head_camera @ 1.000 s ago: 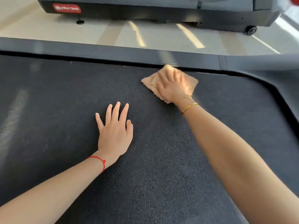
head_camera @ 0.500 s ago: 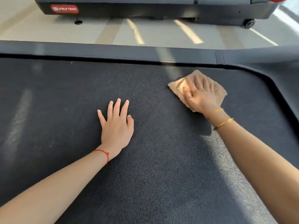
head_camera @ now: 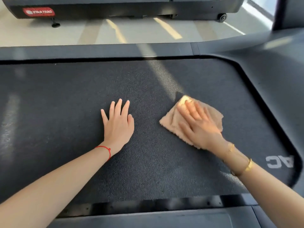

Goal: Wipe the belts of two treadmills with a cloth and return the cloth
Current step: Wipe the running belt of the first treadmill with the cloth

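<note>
Inspector: Belt condition and coverage?

Technician: Belt is the largest surface in view, dark and textured, running across the frame. A second treadmill stands beyond it across a strip of pale floor; no wiping is visible on that one.

Inspector: Change over the last second?

Technician: The right hand has carried the cloth from the belt's far edge, by the side rail, back toward the person and to the right. It now sits about midway across the belt, near the curved motor cover. The left hand has not shifted on the belt. Judgement: one pass of the first belt is under way; the long stretch to the left, the second belt and the cloth's return all remain.

Inspector: Hand state and cloth position?

Technician: Right hand is flat, fingers spread, pressing down on the cloth and not clenching it. The cloth lies under the palm, with its edges showing left of and beyond the fingers. Motion blur hides finer detail. Left hand is open, palm down, holding nothing, apparently bracing; it is near the cloth but apart from it.
</note>
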